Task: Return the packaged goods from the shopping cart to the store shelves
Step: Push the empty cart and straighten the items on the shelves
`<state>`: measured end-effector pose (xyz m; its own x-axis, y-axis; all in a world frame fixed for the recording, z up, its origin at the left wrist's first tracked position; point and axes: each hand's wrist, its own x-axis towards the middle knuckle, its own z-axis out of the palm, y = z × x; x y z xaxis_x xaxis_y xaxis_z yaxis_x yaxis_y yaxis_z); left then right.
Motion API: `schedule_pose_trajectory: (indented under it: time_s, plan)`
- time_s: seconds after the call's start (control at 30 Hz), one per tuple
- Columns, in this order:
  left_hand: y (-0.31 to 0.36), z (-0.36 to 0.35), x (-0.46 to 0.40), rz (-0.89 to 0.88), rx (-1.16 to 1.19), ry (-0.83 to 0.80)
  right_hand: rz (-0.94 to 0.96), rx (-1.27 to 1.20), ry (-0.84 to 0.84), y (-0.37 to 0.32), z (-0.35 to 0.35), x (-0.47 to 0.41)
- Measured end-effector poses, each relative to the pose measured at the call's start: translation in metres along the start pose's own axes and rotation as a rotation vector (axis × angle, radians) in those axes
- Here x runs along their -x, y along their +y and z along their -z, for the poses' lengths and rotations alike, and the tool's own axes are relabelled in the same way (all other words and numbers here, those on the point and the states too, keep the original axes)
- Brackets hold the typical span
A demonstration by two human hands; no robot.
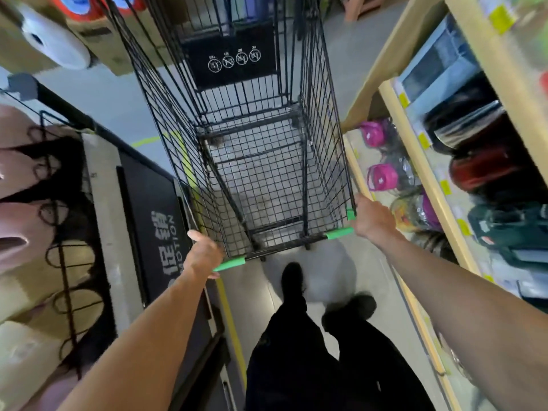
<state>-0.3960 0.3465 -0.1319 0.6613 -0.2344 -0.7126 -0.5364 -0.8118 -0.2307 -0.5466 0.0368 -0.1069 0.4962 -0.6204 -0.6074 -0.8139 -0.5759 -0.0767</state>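
Note:
A black wire shopping cart (314,120) stands in the aisle straight in front of me. Its basket shows only bare mesh and the floor beneath; I see no packaged goods in it. My left hand (201,253) grips the left end of the cart handle (278,250) at a green cap. My right hand (372,219) grips the right end at the other green cap. Wooden store shelves (427,176) run along my right, holding bags and packaged goods.
A black promotion stand (154,221) and a rack with pink items (26,179) crowd the left side. Cardboard boxes (98,40) sit at the far left. My dark-trousered legs (311,336) and shoes are behind the cart. A yellow floor line (231,321) runs along the left stand.

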Motion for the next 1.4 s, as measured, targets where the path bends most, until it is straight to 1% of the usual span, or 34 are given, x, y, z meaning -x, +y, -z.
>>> schedule_pose_trajectory:
  time_s: [0.03,0.07,0.1,0.13,0.17,0.2,0.23,0.27,0.3,0.33,0.4,0.47,0.53,0.57,0.6,0.67,0.77,0.83,0.9,1.0,1.07,1.13,1.2,1.27,1.33,1.4]
  plan:
    - [-0.002,-0.002,-0.001,0.02,-0.003,-0.01,0.007,-0.086,-0.017,0.004,0.001,0.005]
    - [-0.001,-0.006,-0.003,0.096,0.043,-0.03,0.021,-0.194,-0.005,0.008,0.0,0.009]
    - [0.003,-0.007,0.0,0.184,0.232,-0.06,0.021,-0.292,0.022,0.017,-0.001,0.018]
    - [0.009,-0.003,0.0,0.311,0.637,-0.013,0.02,-0.378,0.065,0.025,-0.003,0.027]
    - [0.014,0.007,0.01,0.447,0.918,0.114,0.015,-0.454,0.106,0.033,-0.004,0.037]
    - [0.023,0.017,0.023,0.574,1.112,0.301,0.016,-0.53,0.155,0.044,-0.006,0.045]
    - [0.041,0.036,0.038,0.561,1.129,0.436,0.009,-0.608,0.199,0.056,0.0,0.055]
    - [0.055,0.042,0.044,0.518,1.162,0.542,0.036,-0.678,0.222,0.061,0.0,0.06]
    - [0.076,0.055,0.047,0.404,1.205,0.587,0.046,-0.747,0.256,0.068,0.006,0.066]
    - [0.101,0.068,0.047,0.252,1.282,0.566,0.055,-0.833,0.308,0.077,0.012,0.072]
    - [0.17,0.106,0.055,-0.089,1.391,0.424,0.0,-1.01,0.45,0.104,0.034,0.088]
    - [0.229,0.14,0.063,-0.357,1.451,0.345,-0.037,-1.163,0.586,0.122,0.052,0.101]
    - [0.296,0.171,0.094,-0.606,1.396,0.326,-0.121,-1.327,0.762,0.158,0.066,0.127]
    - [0.318,0.182,0.104,-0.697,1.395,0.312,-0.158,-1.393,0.816,0.167,0.072,0.138]
    - [0.35,0.193,0.128,-0.805,1.39,0.277,-0.215,-1.477,0.901,0.191,0.073,0.155]
    - [0.401,0.205,0.174,-0.96,1.358,0.17,-0.332,-1.624,1.038,0.232,0.065,0.182]
    - [0.462,0.204,0.233,-1.06,1.305,-0.066,-0.511,-1.706,1.169,0.282,0.054,0.215]
    - [0.492,0.189,0.268,-1.125,1.203,-0.148,-0.585,-1.731,1.233,0.311,0.048,0.236]
    - [0.518,0.167,0.301,-1.185,1.134,-0.181,-0.646,-1.754,1.282,0.341,0.036,0.254]
    - [0.546,0.143,0.327,-1.205,1.109,-0.138,-0.711,-1.686,1.27,0.373,0.026,0.271]
    - [0.56,0.138,0.336,-1.179,1.091,-0.08,-0.712,-1.674,1.211,0.388,0.023,0.277]
    - [0.571,0.141,0.338,-1.165,1.021,-0.026,-0.724,-1.63,1.156,0.398,0.022,0.279]
    - [0.582,0.15,0.336,-1.19,0.888,-0.004,-0.715,-1.593,1.137,0.404,0.022,0.278]
    - [0.594,0.156,0.327,-1.23,0.705,0.043,-0.688,-1.554,1.121,0.408,0.028,0.275]
    - [0.602,0.158,0.322,-1.267,0.504,0.129,-0.633,-1.58,1.083,0.411,0.034,0.267]
    - [0.611,0.159,0.316,-1.279,0.361,0.234,-0.582,-1.576,1.048,0.414,0.04,0.257]
